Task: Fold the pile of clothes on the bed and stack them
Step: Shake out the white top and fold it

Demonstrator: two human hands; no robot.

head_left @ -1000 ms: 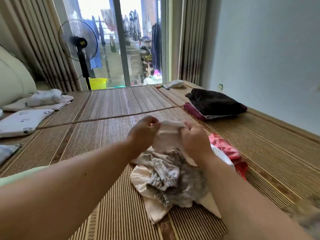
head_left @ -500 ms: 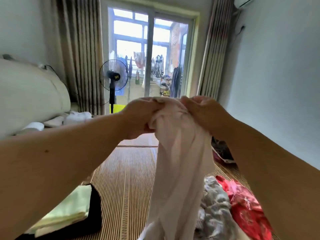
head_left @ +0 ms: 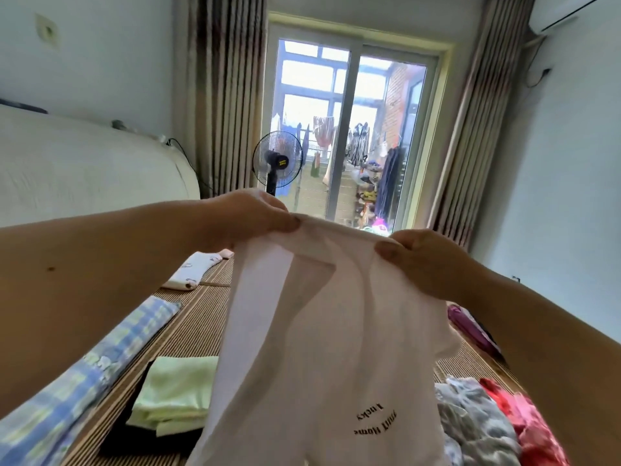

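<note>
A pale pink shirt (head_left: 322, 348) with small black lettering hangs in the air in front of me. My left hand (head_left: 252, 218) pinches its top edge on the left. My right hand (head_left: 426, 260) pinches the same edge on the right, so the cloth is spread between them. Below at the right lies the unfolded pile: a grey patterned garment (head_left: 470, 422) and a red one (head_left: 527, 422). At the lower left a folded light green piece (head_left: 174, 395) rests on a folded black one (head_left: 141, 442).
The bed's woven mat (head_left: 191, 334) runs forward. A blue checked cloth (head_left: 84, 378) lies at the left, white bedding (head_left: 191, 270) further back, a magenta item (head_left: 470, 327) at the right. A standing fan (head_left: 277, 159) stands before the glass door.
The hands have lifted the shirt from the pile and moved apart along its top edge, spreading the bunched cloth open. The view has tilted upward.
</note>
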